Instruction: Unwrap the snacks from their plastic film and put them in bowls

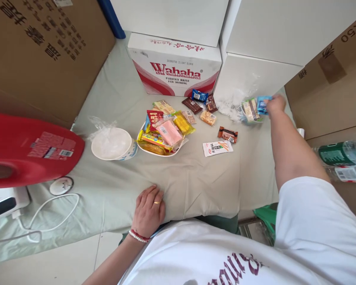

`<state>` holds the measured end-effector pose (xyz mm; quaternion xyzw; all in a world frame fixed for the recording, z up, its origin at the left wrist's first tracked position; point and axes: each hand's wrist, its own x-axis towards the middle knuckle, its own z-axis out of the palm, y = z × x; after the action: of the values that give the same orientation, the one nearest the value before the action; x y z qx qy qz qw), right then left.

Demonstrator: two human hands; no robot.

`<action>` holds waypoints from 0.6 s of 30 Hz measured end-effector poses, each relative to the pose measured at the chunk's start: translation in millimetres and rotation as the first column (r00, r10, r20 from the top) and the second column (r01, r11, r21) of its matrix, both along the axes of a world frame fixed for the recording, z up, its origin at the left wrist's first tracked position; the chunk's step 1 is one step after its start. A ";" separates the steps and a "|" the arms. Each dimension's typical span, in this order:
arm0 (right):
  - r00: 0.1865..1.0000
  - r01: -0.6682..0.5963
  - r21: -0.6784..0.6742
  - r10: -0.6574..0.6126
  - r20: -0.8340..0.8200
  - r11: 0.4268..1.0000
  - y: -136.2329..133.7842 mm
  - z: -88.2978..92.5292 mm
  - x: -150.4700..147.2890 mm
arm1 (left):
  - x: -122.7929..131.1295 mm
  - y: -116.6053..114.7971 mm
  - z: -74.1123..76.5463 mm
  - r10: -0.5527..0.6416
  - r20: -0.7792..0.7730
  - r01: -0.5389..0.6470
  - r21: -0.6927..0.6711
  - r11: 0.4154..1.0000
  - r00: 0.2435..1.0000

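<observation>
My right hand [276, 106] reaches to the far right and is closed on a blue snack packet [264, 105]. Right beside that packet lies a clear plastic bag [235, 107] with a green-and-white packet [250, 109] in it. My left hand [150, 206] lies on the cloth near the front edge, fingers stretched and holding nothing. Ahead of it, a white bowl [166, 154] is heaped with wrapped snacks, among them a pink packet [169, 132] and a yellow one [183, 122]. Loose to the right are a white packet [217, 148] and a brown packet [228, 135].
A paper tub [130, 152] with plastic film stands left of the bowl. Several more snacks, including a blue packet [199, 95], lie before a Wahaha carton [175, 71]. A red jug [32, 148] is at left; cardboard boxes [44, 59] and plastic bottles [341, 153] flank the table.
</observation>
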<state>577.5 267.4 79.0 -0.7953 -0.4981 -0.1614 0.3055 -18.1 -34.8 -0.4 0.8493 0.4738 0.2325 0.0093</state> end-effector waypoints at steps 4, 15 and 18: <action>0.985 0.160 -0.242 -0.171 -0.023 0.957 2.7 -15.4 -28.4 | -0.5 -0.3 0.7 0.005 -0.014 -0.005 -0.005 1.000 1.000; 0.896 -0.281 -0.391 0.386 0.221 0.877 -19.4 44.9 -88.0 | -1.7 -2.6 -1.6 0.010 0.007 -0.009 -0.030 1.000 1.000; 0.742 -0.488 -0.531 0.649 0.165 0.693 -22.2 34.6 -107.4 | -1.7 -3.2 -1.9 0.010 0.014 -0.010 -0.030 1.000 1.000</action>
<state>470.1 245.2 113.6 -0.6054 -0.7908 -0.0706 0.0548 -19.7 -38.0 -2.3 0.8451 0.4814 0.2314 0.0241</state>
